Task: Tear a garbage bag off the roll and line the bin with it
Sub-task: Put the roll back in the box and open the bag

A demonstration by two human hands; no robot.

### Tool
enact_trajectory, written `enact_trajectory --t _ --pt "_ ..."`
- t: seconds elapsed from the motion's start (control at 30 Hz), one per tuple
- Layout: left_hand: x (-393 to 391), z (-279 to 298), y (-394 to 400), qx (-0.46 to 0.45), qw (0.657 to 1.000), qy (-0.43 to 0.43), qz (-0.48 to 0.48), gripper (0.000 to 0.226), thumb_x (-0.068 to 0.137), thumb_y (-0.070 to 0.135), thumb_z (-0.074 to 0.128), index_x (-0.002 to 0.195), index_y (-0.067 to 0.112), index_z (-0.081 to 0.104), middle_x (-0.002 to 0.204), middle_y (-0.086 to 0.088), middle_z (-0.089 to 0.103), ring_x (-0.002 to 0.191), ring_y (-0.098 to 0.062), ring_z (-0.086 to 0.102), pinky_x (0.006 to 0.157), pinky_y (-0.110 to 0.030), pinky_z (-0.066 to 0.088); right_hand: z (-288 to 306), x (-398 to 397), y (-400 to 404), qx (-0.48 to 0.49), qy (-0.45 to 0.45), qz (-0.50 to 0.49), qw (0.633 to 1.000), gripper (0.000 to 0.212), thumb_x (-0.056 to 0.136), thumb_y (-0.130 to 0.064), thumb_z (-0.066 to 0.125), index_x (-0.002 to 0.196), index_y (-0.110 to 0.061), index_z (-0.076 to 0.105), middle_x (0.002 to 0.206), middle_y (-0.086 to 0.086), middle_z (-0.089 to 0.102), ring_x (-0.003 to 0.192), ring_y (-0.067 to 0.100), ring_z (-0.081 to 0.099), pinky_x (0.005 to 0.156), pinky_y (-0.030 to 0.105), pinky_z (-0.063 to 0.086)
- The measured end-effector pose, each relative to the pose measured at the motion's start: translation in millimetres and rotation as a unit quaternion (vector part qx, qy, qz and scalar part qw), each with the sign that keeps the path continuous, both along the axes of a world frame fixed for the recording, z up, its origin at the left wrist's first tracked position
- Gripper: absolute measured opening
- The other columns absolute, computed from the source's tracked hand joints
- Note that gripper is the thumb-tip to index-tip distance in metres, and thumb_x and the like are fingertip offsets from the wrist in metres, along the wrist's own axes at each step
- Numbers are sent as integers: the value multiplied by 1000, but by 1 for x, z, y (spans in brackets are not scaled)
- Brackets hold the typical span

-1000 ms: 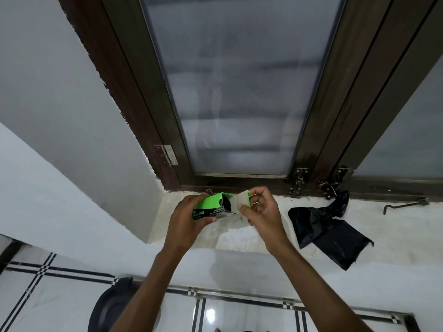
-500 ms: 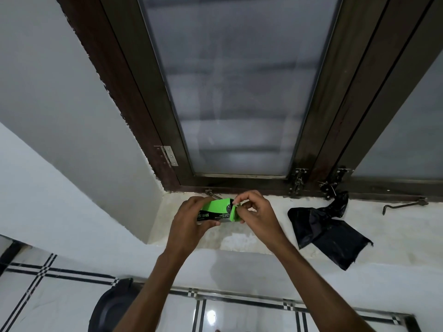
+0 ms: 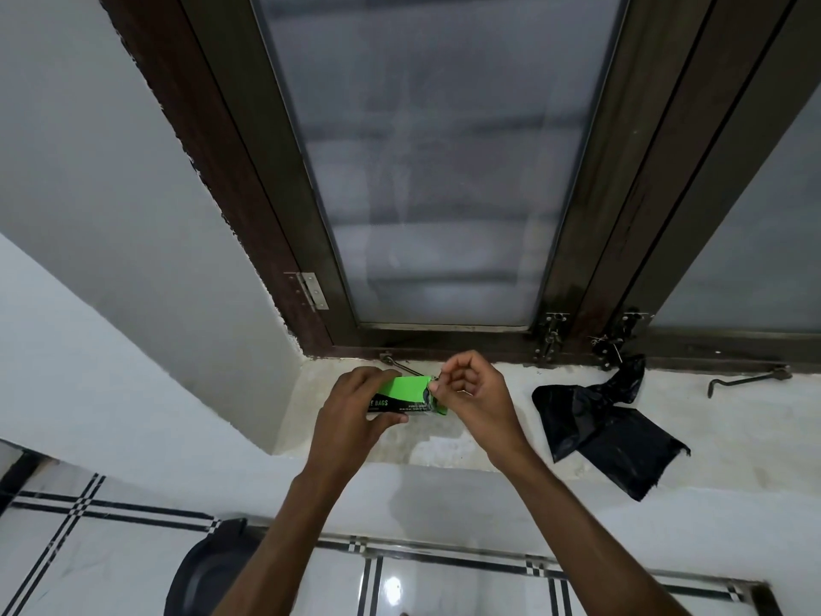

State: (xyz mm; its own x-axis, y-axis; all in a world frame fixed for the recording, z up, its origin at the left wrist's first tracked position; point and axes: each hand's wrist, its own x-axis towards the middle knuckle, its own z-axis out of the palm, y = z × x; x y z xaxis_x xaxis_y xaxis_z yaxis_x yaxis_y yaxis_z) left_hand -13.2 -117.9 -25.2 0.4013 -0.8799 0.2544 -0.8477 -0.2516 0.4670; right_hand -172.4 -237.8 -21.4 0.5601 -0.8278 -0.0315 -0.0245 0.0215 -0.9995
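A green garbage-bag box (image 3: 405, 392) is held over the window sill (image 3: 444, 442). My left hand (image 3: 355, 411) grips its left end and underside. My right hand (image 3: 471, 389) pinches the box's right end flap with thumb and forefinger. The roll inside is hidden. A torn-off black garbage bag (image 3: 608, 426) lies crumpled on the sill to the right of my hands. A dark bin (image 3: 209, 571) stands on the floor at the lower left, partly hidden by my left forearm.
A frosted window in a dark wooden frame (image 3: 444, 340) rises behind the sill. A metal window hook (image 3: 751, 379) lies at the far right of the sill. White floor tiles with black lines (image 3: 89, 549) lie below.
The end flap stood open a second ago; my right hand has folded it onto the box end and still pinches it. The box has sunk slightly toward the sill.
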Motion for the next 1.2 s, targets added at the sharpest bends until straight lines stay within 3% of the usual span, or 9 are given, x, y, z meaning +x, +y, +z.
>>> enact_trajectory --t 0.17,0.33,0.43,0.67,0.8,0.97,1.03,1.1,1.2 --pt "1 -1 0 13 999 -42 6 57 68 30 88 120 17 68 116 -5 67 104 -28 60 77 -30 51 -2 -1 7 10 24 15 1000 26 95 1 56 103 -23 61 95 6 75 88 17 73 76 29 59" --pt "1 -8 0 33 997 -56 31 59 61 26 92 115 15 72 110 -8 70 98 -30 63 78 -35 54 3 -10 9 59 78 83 992 50 95 9 45 122 -32 55 107 -5 76 98 -2 66 81 15 48" --pt "4 -13 -1 65 994 -78 46 61 55 24 94 112 16 74 105 -9 72 92 -31 66 77 -36 54 -3 -12 10 112 77 123 983 62 92 6 49 133 -39 51 117 -7 73 112 5 65 94 30 49" --pt "22 -30 4 134 982 -112 76 63 57 25 93 116 21 72 109 -8 71 96 -33 66 85 -46 54 -20 -1 22 245 31 -2 969 42 93 3 54 126 -23 60 113 8 75 102 20 72 92 34 57" --pt "37 -35 3 150 979 -108 86 60 63 27 89 119 16 70 113 -11 70 98 -36 65 91 -50 51 -13 -17 15 168 56 -30 984 28 97 0 47 108 -14 69 105 10 74 87 18 70 78 28 55" --pt "31 -22 -14 194 975 -98 47 81 71 30 85 144 25 48 144 -12 48 138 -36 38 114 -60 22 0 -75 -8 5 61 -149 987 25 93 7 52 90 -11 70 90 4 74 78 8 68 72 19 53" --pt "5 -12 -24 131 989 -75 7 77 71 28 86 139 23 52 139 -11 52 133 -34 43 111 -51 33 3 -111 -16 -55 90 -208 972 24 92 7 55 89 -12 69 90 0 73 82 3 67 77 13 51" --pt "-36 -3 -36 54 997 -13 -55 51 77 21 81 125 22 62 125 -4 60 119 -24 50 101 -35 42 -5 -148 -29 -113 157 -272 943 25 91 7 54 90 -13 69 91 -2 73 86 3 67 82 14 50" --pt "-99 -1 -58 36 988 58 -139 20 86 21 72 105 26 69 102 9 65 95 -11 58 83 -26 48 -31 -198 -61 -192 328 -267 886 27 92 -2 55 109 -14 73 107 7 75 101 25 68 92 39 54"
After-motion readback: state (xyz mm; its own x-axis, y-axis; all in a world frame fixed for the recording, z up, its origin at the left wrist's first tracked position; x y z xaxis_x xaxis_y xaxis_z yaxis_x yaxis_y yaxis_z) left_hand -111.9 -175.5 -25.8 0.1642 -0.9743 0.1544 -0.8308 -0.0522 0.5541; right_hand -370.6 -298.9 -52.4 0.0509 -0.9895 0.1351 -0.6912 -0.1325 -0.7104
